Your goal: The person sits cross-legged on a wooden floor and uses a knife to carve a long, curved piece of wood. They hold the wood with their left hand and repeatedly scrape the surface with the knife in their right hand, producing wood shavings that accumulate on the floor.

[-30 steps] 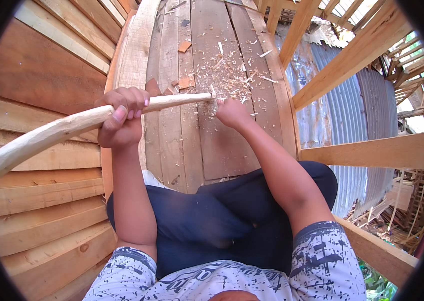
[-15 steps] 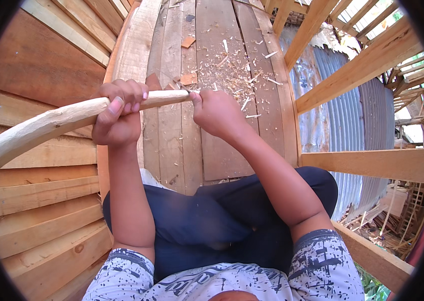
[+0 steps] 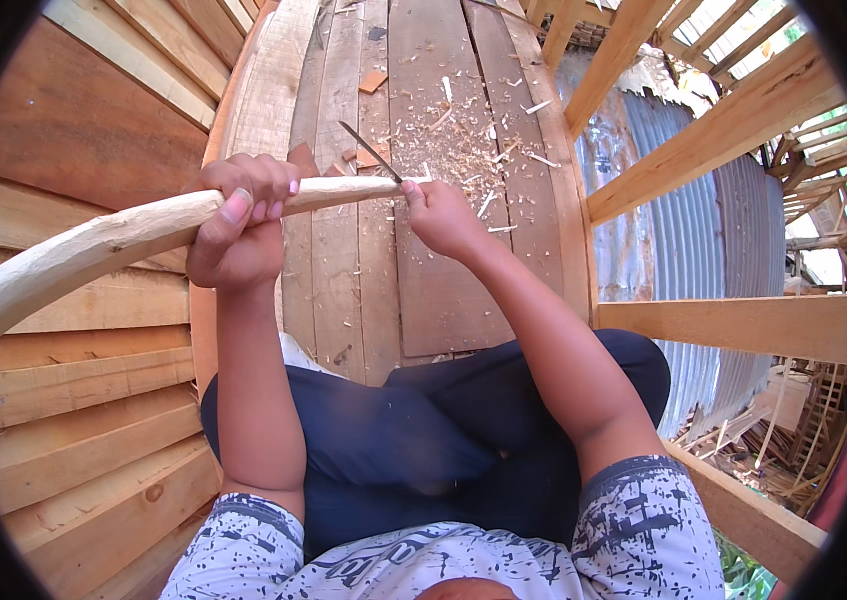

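Operator: Head view, the only one. Left hand?

Observer: Your left hand [image 3: 243,215] is wrapped round the pale peeled pole [image 3: 113,235], fingers curled over the far side, thumb lying along the near side. Grip closed and full.

Operator: Position of the pole?

Observer: It runs across in front of you, above the floorboards [image 3: 443,310]. One end leaves view at your left; the narrow end reaches your right hand [image 3: 441,215]. Surface faceted, with a visible bend on the left stretch.

Operator: Right-hand fingers?

Observer: Folded into a fist, narrow, thumb pressed near the pole's tip. A thin dark blade [image 3: 368,148] projects from the thumb side, slanting away from you and to your left. Its handle is probably inside your fist, but the knuckles hide it. Cannot tell whether the edge bites the wood.

Operator: Surroundings?

Observer: Wood shavings [image 3: 458,145] lie scattered on the boards beyond your right hand, thickest just past the pole's tip. An orange-brown chip [image 3: 373,80] lies farther off, left of the scatter. Stacked planks [image 3: 83,390] flank your left; rusted corrugated sheets [image 3: 668,200] stand to your right behind timber rails [image 3: 733,328]. Your dark trousers [image 3: 393,430] show folded legs, below the pole in view.
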{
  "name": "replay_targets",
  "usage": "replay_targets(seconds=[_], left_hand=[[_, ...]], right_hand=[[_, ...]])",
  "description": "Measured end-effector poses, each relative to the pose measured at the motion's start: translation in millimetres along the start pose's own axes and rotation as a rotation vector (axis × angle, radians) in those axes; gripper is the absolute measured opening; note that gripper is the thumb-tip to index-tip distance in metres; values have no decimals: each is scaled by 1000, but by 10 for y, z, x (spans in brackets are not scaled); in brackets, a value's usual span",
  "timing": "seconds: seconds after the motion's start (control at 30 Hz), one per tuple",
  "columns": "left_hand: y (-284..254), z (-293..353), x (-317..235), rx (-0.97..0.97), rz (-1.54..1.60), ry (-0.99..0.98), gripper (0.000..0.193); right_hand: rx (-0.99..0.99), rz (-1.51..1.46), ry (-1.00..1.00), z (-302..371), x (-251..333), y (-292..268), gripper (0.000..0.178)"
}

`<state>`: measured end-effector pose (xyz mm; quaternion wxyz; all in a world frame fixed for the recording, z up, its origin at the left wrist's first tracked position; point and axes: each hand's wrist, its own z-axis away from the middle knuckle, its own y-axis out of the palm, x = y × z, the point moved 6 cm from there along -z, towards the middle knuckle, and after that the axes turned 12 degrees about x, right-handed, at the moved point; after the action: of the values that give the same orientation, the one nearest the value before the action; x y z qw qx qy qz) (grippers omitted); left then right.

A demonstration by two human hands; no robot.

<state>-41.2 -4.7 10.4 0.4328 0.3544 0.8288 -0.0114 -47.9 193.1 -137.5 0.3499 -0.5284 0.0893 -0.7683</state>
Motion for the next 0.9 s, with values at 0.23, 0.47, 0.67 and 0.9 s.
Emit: replay_targets(seconds=[0.23, 0.47, 0.67, 0.9], left_hand=[[-129, 46, -35, -112, -6, -9, 12], [-73, 3, 7, -132, -14, -1, 12], [-103, 31, -13, -158, -71, -39, 16], [-117, 52, -47, -155, -82, -36, 17]], right_hand=[[-79, 198, -71, 142, 442, 23, 45], [-16, 142, 91, -172, -231, 16, 45], [-16, -15, 16, 21, 163, 56, 47], [-134, 166, -138, 241, 574, 39, 45]])
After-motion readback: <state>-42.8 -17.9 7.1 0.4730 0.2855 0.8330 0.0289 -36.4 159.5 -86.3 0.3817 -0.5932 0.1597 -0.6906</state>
